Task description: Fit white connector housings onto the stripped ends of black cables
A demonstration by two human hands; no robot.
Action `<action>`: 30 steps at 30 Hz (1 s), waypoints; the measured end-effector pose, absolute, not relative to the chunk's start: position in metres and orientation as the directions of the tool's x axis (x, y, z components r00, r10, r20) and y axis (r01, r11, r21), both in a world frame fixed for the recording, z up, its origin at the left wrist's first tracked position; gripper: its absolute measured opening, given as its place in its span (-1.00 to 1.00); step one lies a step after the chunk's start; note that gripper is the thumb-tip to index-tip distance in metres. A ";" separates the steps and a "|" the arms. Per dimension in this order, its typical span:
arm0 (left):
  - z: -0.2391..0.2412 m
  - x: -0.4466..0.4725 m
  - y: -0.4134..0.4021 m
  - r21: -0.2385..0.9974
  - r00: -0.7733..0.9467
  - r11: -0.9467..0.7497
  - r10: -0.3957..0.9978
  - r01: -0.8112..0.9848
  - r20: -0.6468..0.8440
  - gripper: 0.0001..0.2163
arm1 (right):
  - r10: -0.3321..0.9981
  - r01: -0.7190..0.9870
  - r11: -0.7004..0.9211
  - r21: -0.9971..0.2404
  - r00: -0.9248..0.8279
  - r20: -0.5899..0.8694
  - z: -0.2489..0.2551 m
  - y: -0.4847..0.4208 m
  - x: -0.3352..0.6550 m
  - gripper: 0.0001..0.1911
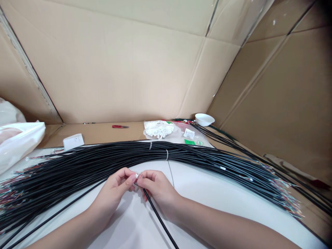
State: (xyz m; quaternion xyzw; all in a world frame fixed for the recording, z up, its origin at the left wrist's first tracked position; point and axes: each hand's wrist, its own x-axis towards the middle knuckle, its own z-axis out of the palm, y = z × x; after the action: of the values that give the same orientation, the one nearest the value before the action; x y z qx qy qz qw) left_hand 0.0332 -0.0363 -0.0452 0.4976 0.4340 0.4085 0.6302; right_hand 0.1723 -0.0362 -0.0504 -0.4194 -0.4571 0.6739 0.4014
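My left hand (116, 188) and my right hand (157, 188) meet over the white table (220, 193), fingertips pinched together. Between them is a small white connector (136, 176), held by the left fingertips. The right fingers pinch the end of one black cable (158, 218) that runs down toward me. Just beyond the hands lies a thick bundle of black cables (109, 160), tied with white bands, with coloured wire ends fanned out at both sides.
A clear bag of white connectors (159, 130), small labelled bags (190, 135), a white bowl (204, 119), red snips (119, 126) and a white box (73, 141) sit behind the bundle. A white plastic bag (18, 140) is at left. Cardboard walls enclose the bench.
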 end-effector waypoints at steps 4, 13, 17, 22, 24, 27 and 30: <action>-0.046 0.034 -0.038 0.981 0.289 0.165 0.949 -0.103 -0.129 -0.82 | 0.929 -0.156 -0.253 -0.955 -0.313 -0.196 -0.050 -0.038 0.172 -0.84; -0.044 0.036 -0.040 0.989 0.264 0.130 0.959 -0.075 -0.106 -0.81 | 0.938 -0.192 -0.247 -0.950 -0.295 -0.184 -0.042 -0.041 0.172 -0.86; -0.047 0.034 -0.040 0.982 0.229 0.160 0.964 -0.098 -0.134 -0.83 | 0.933 -0.191 -0.278 -0.941 -0.289 -0.217 -0.043 -0.038 0.172 -0.84; -0.049 0.032 -0.037 0.980 0.238 0.168 0.961 -0.109 -0.139 -0.91 | 0.935 -0.241 -0.272 -0.932 -0.295 -0.197 -0.048 -0.037 0.173 -0.79; -0.050 0.032 -0.036 0.982 0.227 0.161 0.964 -0.100 -0.135 -0.90 | 0.935 -0.259 -0.269 -0.928 -0.300 -0.188 -0.050 -0.037 0.173 -0.79; -0.052 0.031 -0.034 0.979 0.187 0.162 0.973 -0.123 -0.137 -0.88 | 0.936 -0.273 -0.275 -0.922 -0.294 -0.192 -0.050 -0.037 0.173 -0.81; -0.053 0.031 -0.033 0.964 0.157 0.182 0.976 -0.196 -0.153 -0.88 | 0.929 -0.265 -0.295 -0.918 -0.302 -0.211 -0.051 -0.037 0.173 -0.84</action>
State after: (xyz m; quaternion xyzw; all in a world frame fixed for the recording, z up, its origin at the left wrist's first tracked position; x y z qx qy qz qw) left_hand 0.0305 -0.0332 -0.0527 0.4343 0.4490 0.4692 0.6242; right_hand 0.1732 -0.0370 -0.0506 -0.4053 -0.4097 0.6952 0.4296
